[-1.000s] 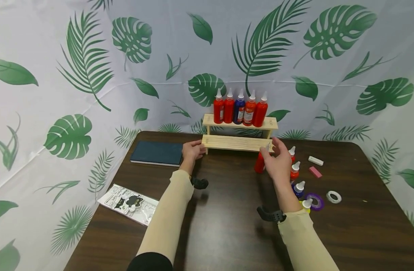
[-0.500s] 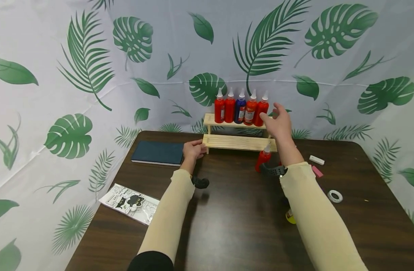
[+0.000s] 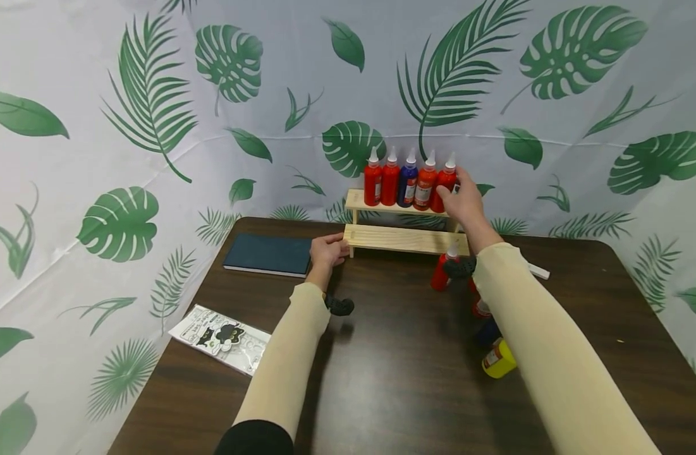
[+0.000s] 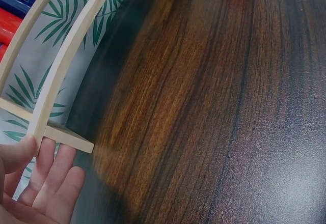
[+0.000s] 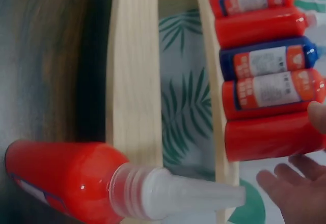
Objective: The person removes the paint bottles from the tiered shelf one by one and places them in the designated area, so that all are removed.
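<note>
A two-tier wooden rack [image 3: 404, 239] stands at the back of the table. My left hand [image 3: 327, 251] pinches the left end of its lower shelf, thumb on top and fingers beneath in the left wrist view. On the upper shelf several red bottles with white nozzles stand in a row around one blue bottle [image 3: 407, 183]. At the row's right end my right hand [image 3: 467, 201] holds the last red bottle [image 5: 275, 137] between thumb and fingers. Another red bottle [image 3: 440, 273] stands on the table before the lower shelf's right end, beside my right wrist strap.
Partly hidden under my right sleeve are a yellow bottle [image 3: 498, 360], a dark blue bottle [image 3: 487, 332] and red ones. A white block [image 3: 538, 272] lies beyond that forearm. At left lie a dark notebook [image 3: 268, 254] and a white printed packet [image 3: 219, 338].
My right hand has gone from the red bottle on the table up to the upper shelf and closed round the rightmost bottle there. The left hand keeps its hold on the rack.
</note>
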`<action>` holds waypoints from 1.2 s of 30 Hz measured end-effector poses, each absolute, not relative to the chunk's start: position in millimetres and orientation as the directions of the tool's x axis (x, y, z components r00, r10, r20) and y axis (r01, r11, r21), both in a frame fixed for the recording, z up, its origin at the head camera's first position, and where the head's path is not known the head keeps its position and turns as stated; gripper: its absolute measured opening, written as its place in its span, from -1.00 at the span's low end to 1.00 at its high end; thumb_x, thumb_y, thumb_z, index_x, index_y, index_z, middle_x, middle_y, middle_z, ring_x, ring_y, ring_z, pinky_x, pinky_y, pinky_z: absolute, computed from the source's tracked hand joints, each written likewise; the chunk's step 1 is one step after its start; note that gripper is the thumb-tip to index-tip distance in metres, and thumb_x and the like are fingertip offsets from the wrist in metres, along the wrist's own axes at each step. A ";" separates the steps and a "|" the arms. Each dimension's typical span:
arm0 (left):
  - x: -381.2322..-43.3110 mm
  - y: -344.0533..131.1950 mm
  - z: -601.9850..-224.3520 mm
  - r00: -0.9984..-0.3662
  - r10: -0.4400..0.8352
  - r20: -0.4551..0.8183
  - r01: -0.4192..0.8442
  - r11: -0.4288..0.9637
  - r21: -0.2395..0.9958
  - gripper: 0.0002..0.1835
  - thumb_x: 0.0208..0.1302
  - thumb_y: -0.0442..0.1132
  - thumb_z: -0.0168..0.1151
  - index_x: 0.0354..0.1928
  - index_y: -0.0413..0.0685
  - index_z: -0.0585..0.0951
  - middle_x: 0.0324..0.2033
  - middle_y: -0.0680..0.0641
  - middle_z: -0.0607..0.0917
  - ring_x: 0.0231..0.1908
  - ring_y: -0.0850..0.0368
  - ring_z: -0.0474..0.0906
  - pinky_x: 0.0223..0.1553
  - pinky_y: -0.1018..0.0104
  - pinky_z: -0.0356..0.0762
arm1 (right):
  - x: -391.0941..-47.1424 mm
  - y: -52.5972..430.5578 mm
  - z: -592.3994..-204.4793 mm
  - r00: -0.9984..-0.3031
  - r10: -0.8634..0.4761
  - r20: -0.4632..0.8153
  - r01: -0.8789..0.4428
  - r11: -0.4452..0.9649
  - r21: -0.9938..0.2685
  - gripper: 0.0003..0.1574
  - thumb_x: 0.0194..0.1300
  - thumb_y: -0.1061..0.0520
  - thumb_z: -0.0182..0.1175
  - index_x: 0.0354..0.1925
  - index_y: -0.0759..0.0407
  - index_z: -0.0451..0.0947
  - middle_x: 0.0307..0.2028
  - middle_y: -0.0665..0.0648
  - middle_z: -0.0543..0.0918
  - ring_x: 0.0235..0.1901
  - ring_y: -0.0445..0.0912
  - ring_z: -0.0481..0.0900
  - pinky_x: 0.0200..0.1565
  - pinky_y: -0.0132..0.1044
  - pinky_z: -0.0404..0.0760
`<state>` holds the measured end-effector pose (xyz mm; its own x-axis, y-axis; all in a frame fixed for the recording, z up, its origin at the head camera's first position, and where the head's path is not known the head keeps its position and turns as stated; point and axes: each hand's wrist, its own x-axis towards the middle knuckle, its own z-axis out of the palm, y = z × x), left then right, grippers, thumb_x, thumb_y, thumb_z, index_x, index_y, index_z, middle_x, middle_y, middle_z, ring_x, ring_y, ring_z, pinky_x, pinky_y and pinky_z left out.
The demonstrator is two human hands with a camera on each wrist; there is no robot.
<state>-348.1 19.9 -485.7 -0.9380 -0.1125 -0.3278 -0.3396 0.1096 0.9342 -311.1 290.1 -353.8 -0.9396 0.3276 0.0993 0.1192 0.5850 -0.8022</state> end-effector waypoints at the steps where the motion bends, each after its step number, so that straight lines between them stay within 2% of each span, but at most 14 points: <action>1: -348.8 20.1 -485.7 -0.937 -0.112 -0.331 -0.342 0.109 0.933 -0.74 0.22 -0.27 0.32 -0.04 -0.01 0.71 -0.33 -0.11 0.77 -0.35 0.11 0.73 -0.26 0.19 0.66 | -312.1 290.7 -354.8 -0.939 0.328 0.109 0.114 0.592 -0.798 -0.21 0.44 0.11 0.02 0.50 0.10 -0.06 0.38 0.32 0.22 0.34 0.25 0.20 0.29 0.13 0.24; 9: -349.0 19.8 -484.2 -0.932 -0.118 -0.343 -0.356 0.113 0.928 -0.75 0.21 -0.29 0.32 -0.05 -0.02 0.71 -0.33 -0.11 0.77 -0.35 0.11 0.74 -0.27 0.20 0.67 | -313.7 290.2 -365.5 -0.900 0.404 0.163 0.112 0.576 -0.809 -0.32 0.43 0.10 0.03 0.43 0.12 0.10 0.29 0.30 0.37 0.23 0.17 0.37 0.24 0.04 0.36; 13: -346.7 19.8 -482.4 -0.942 -0.104 -0.320 -0.330 0.108 0.938 -0.74 0.22 -0.30 0.31 -0.02 -0.05 0.70 -0.31 -0.14 0.77 -0.32 0.08 0.74 -0.27 0.20 0.67 | -308.5 290.7 -366.5 -0.886 0.436 0.159 0.116 0.540 -0.834 -0.33 0.44 0.10 0.02 0.43 0.09 0.09 0.29 0.29 0.36 0.22 0.17 0.39 0.23 0.03 0.38; 21: -342.9 19.7 -481.2 -0.941 -0.120 -0.317 -0.330 0.104 0.938 -0.72 0.23 -0.27 0.31 -0.01 -0.05 0.70 -0.30 -0.14 0.77 -0.31 0.07 0.73 -0.23 0.17 0.66 | -286.1 296.3 -347.2 -0.909 0.380 0.171 0.078 0.560 -0.825 -0.30 0.43 0.04 0.04 0.44 0.11 0.10 0.28 0.34 0.37 0.20 0.23 0.39 0.17 0.11 0.42; 26: -342.8 20.0 -482.7 -0.941 -0.117 -0.317 -0.329 0.098 0.939 -0.73 0.23 -0.29 0.31 -0.01 -0.05 0.70 -0.29 -0.15 0.76 -0.29 0.05 0.73 -0.23 0.17 0.66 | -258.9 298.3 -332.9 -0.929 0.326 0.176 0.034 0.548 -0.836 -0.28 0.42 0.01 0.05 0.44 0.12 0.09 0.30 0.34 0.33 0.21 0.25 0.37 0.18 0.14 0.40; 36: -346.3 21.7 -483.9 -0.943 -0.107 -0.316 -0.326 0.098 0.940 -0.73 0.23 -0.28 0.30 -0.02 -0.06 0.70 -0.29 -0.14 0.76 -0.30 0.06 0.73 -0.22 0.16 0.66 | -183.0 287.4 -323.6 -0.972 0.219 0.089 0.032 0.496 -0.868 -0.20 0.39 -0.07 0.09 0.45 0.09 0.06 0.32 0.34 0.30 0.21 0.27 0.36 0.15 0.19 0.41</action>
